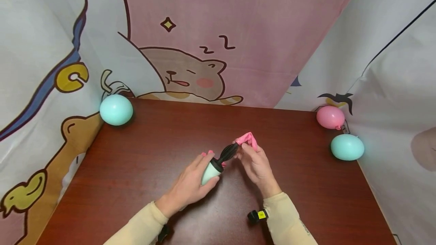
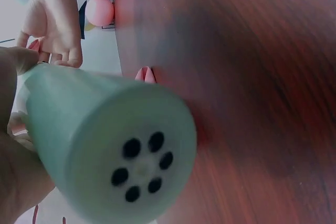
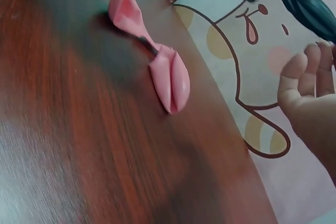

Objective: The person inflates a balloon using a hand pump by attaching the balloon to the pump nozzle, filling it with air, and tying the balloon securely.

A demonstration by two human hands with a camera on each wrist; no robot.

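My left hand (image 1: 190, 184) grips a mint-green hand balloon pump (image 1: 210, 173) with a black nozzle (image 1: 228, 152) pointing away to the right. In the left wrist view the pump's round end (image 2: 142, 169), with several dark holes, faces the camera. At the nozzle tip, my right hand (image 1: 253, 163) pinches a limp pink balloon (image 1: 246, 138); its fingers (image 3: 307, 69) are close round the tip in the right wrist view. Below, on the table, limp pink rubber lies in two folded lobes (image 3: 170, 80). The pump and left hand mostly hide it in the head view.
An inflated turquoise balloon (image 1: 116, 110) sits at the table's back left corner. At the back right are an inflated pink balloon (image 1: 330, 117) and another turquoise one (image 1: 347, 147). Printed cloth (image 1: 265, 29) hangs round the brown wooden table (image 1: 163, 131).
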